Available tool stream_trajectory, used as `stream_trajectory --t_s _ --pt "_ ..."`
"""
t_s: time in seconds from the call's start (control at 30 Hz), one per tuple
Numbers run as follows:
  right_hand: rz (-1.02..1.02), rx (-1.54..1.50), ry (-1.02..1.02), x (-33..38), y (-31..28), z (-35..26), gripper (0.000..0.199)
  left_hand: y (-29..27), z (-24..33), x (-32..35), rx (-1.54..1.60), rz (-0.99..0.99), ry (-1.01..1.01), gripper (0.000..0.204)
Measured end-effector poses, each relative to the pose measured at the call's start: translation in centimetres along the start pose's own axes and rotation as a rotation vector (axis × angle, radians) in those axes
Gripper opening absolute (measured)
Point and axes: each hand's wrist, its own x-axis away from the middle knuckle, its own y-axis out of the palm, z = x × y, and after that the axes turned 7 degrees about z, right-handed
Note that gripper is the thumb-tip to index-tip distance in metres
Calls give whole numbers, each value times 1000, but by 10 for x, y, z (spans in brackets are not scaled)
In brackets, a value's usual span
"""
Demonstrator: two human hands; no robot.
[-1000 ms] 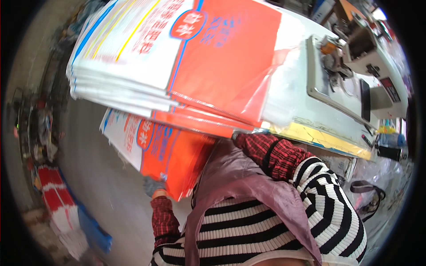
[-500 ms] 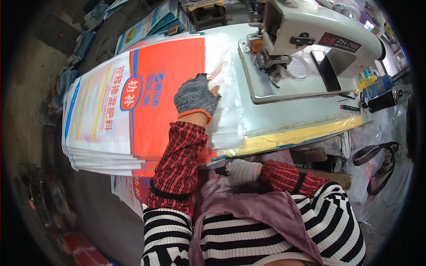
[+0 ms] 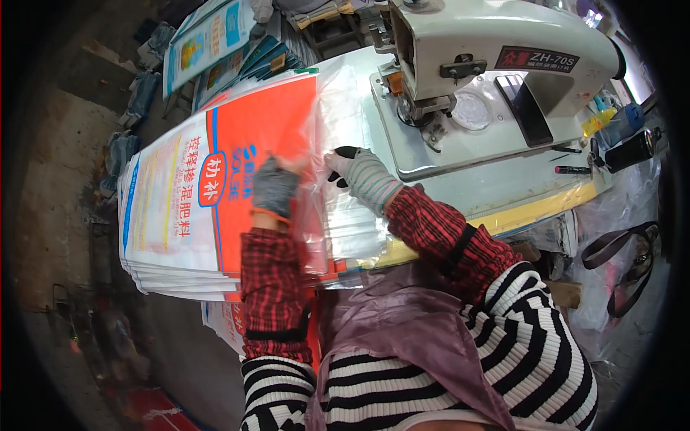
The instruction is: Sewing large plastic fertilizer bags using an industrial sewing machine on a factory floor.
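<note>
A stack of printed orange and white sacks (image 3: 277, 115) lies at the left of the table. Clear plastic film (image 3: 313, 230) sticks out past the right end of the top sack. My left hand (image 3: 275, 188), in a grey glove with an orange cuff, is over the orange part of the top sack; motion smears its fingers. To its right, my right hand (image 3: 366, 178) wears a pale striped glove with dark fingertips. Its thumb and fingers are pinched together at the edge of the clear film.
A white sewing machine (image 3: 496, 39) stands at the back right, a phone (image 3: 523, 111) lying on its base. Near it are a marker (image 3: 573, 170), a black can (image 3: 631, 149) and a yellow bottle (image 3: 598, 122). More sacks (image 3: 212, 43) are piled beyond the table.
My right hand has risen from my lap to the film's edge. My left hand has drawn back left from the film onto the orange print. The view has shifted slightly.
</note>
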Motion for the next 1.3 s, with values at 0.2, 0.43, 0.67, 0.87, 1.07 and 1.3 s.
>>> stream_trajectory --t_s 0.2,0.43,0.67,0.87,1.07,1.3 --pt "6 245 39 40 -18 45 36 -72 -76 7 1715 392 -418 19" --pt "528 894 -1075 97 4 35 40 -93 -23 128 1337 120 -146 16" --pt "-311 1454 -685 106 25 -52 29 -134 -68 246 328 229 -35 19" --pt "323 532 -553 58 -9 -14 22 -145 -94 279 82 709 59 14" --pt "847 676 -1349 64 -46 -61 37 -142 -82 281 143 740 29 18" --pt "-166 825 -1264 105 42 23 18 -136 -84 290 193 862 14 23"
